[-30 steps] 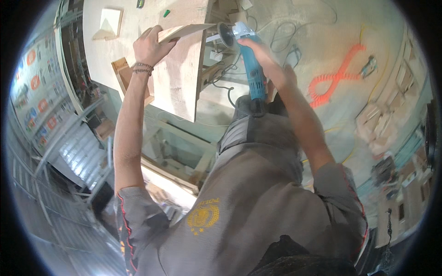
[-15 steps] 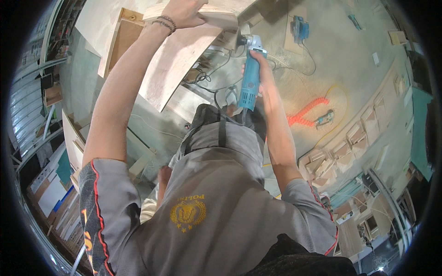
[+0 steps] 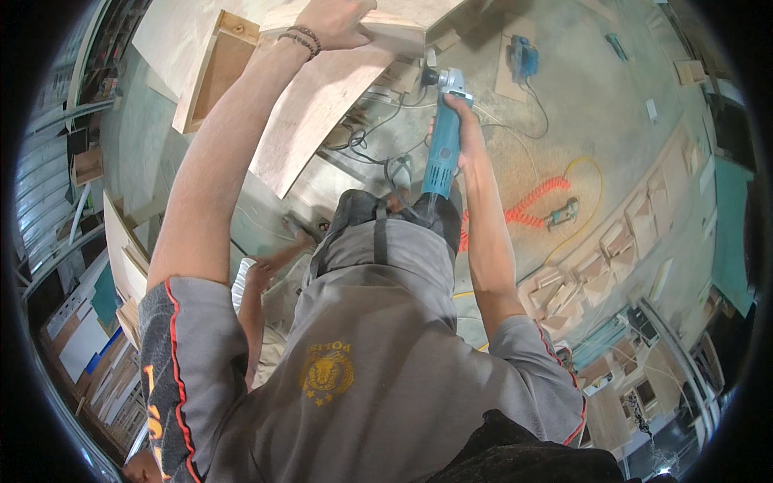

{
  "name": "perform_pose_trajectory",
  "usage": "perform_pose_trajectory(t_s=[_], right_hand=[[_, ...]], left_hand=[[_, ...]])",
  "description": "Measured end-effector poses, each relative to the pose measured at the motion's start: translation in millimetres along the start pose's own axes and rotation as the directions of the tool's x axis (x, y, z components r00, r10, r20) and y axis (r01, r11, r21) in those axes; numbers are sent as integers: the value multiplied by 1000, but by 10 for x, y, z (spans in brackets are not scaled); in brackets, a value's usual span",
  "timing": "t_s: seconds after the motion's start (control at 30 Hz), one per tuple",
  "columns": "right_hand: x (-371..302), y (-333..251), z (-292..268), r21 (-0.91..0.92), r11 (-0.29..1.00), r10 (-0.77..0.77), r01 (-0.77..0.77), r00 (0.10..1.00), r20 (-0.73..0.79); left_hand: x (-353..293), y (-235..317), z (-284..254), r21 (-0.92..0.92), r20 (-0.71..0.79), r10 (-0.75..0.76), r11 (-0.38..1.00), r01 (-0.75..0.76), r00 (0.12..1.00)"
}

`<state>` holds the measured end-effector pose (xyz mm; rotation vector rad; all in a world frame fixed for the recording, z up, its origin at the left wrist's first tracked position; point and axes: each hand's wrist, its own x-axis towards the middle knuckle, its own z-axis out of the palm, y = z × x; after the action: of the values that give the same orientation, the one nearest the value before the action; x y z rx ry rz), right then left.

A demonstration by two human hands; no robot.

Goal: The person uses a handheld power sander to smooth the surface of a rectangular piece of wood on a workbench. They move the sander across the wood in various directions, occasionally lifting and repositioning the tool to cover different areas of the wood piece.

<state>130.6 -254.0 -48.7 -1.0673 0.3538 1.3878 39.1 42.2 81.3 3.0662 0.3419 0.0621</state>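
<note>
My right hand (image 3: pixel 465 125) is wrapped round the body of a teal angle grinder (image 3: pixel 443 153), thumb near its silver gear head. The grinder's dark disc end (image 3: pixel 429 76) is close to the edge of a pale curved wooden piece (image 3: pixel 398 39); I cannot make out whether they touch. On top of that piece, my left hand (image 3: pixel 336 24), with dark beaded bracelets at the wrist, grips the wood, its thumb bent over the edge. The upper frame edge cuts off part of this hand. A broad plywood face (image 3: pixel 314 109) slopes down below it.
An open wooden box frame (image 3: pixel 213 76) stands left of the plywood. Cables (image 3: pixel 354 145) lie loose near my legs. Rightward on the floor are a blue power tool (image 3: pixel 523 56), a coiled orange hose (image 3: pixel 535 201) and wooden pieces (image 3: pixel 592 274). Another person's arm (image 3: pixel 254 294) shows at my left.
The grinder in my right hand appears slightly lower and further right, and my left hand also sits further right with the wood. The other person's arm has come further into view.
</note>
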Motion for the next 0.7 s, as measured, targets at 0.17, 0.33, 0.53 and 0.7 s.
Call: perform_pose_trajectory(t_s=[0.17, 0.33, 0.53, 0.7], right_hand=[[77, -13, -81, 20, 1000, 17, -18, 999, 47], [152, 20, -129, 46, 999, 25, -26, 999, 33], [57, 25, -100, 35, 999, 9, -11, 999, 48], [217, 34, -173, 41, 999, 32, -33, 999, 33]], left_hand=[[56, 17, 7, 33, 65, -3, 999, 0, 998], [62, -11, 19, 87, 83, -6, 996, -1, 997], [48, 19, -6, 23, 66, 1, 1000, -3, 998], [48, -11, 28, 67, 58, 14, 998, -18, 998]])
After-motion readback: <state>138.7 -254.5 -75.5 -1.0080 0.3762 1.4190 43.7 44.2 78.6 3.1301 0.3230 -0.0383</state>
